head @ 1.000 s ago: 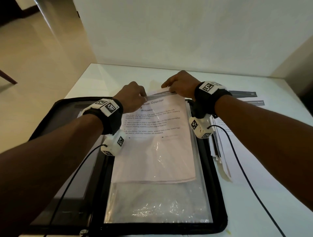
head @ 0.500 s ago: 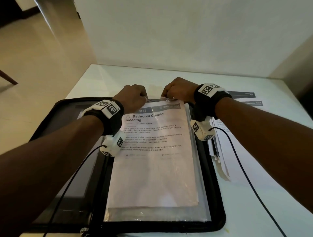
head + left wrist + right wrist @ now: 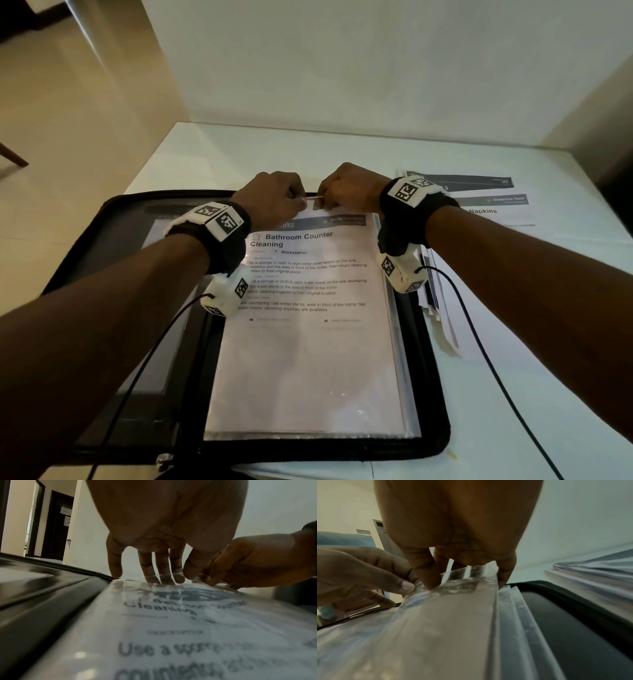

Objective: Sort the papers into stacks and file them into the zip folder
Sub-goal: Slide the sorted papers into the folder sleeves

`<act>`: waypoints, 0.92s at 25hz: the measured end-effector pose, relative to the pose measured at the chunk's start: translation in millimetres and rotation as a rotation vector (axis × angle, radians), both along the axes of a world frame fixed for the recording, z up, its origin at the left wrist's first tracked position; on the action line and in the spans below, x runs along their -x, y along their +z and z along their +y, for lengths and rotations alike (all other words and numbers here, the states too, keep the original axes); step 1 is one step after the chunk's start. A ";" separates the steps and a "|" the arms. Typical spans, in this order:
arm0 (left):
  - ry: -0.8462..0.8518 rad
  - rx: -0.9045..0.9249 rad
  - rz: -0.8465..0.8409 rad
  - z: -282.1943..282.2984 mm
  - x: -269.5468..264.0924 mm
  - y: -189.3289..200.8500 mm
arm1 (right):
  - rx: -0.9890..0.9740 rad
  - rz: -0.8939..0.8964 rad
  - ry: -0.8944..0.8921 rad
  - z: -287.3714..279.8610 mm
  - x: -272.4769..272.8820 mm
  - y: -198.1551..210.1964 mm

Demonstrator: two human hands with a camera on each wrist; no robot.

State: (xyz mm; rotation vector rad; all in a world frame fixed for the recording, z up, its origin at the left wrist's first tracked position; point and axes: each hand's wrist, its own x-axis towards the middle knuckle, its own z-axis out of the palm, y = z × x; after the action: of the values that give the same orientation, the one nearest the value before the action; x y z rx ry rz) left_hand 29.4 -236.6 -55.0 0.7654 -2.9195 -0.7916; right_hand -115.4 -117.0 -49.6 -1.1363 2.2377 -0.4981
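Note:
A black zip folder [image 3: 435, 394] lies open on the white table. In its right half a clear plastic sleeve [image 3: 409, 377] holds a printed sheet headed "Bathroom Counter Cleaning" [image 3: 308, 359], which sits fully inside. My left hand [image 3: 274, 198] and right hand [image 3: 349, 192] meet at the sleeve's far top edge, each pinching the clear film. The left wrist view shows my left hand's fingertips [image 3: 161, 577] behind the film and its thumb in front. In the right wrist view my right hand [image 3: 462, 582] pinches the same edge beside the left hand [image 3: 368, 574].
A fanned stack of printed papers [image 3: 496, 212] lies on the table to the right of the folder. Several more clear sleeves [image 3: 513, 615] lie under the top one. Wrist camera cables trail over the folder. A wall stands behind the table.
The sheet has slid down towards me until it sits fully inside the sleeve. Both hands followed it down to the sleeve's top edge and came closer together.

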 end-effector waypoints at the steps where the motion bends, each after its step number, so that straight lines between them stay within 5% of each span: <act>1: -0.012 -0.009 -0.020 2.1 -0.3 -2.7 | 0.021 -0.016 0.006 3.3 0.6 -1.1; 8: 0.092 -0.061 0.076 16.7 -6.7 -1.3 | 0.338 0.033 -0.147 39.1 -15.0 -4.0; 12: 0.243 -0.109 0.237 23.8 -18.8 -4.4 | 0.553 -0.409 -0.442 90.1 -50.6 -11.9; 15: 0.340 -0.101 0.295 24.6 -22.8 -6.1 | 0.505 -0.671 -0.485 129.6 -85.5 -13.1; 23: 0.355 -0.395 0.131 103.7 -90.9 33.2 | 0.433 -0.858 -0.421 175.8 -154.0 9.7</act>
State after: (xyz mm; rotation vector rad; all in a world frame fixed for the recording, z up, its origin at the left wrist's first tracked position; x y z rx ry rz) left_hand 120.3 -133.0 -21.8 1.1636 -2.4341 -1.3274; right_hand 38.5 58.9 -39.9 -0.4488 1.6062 -1.3904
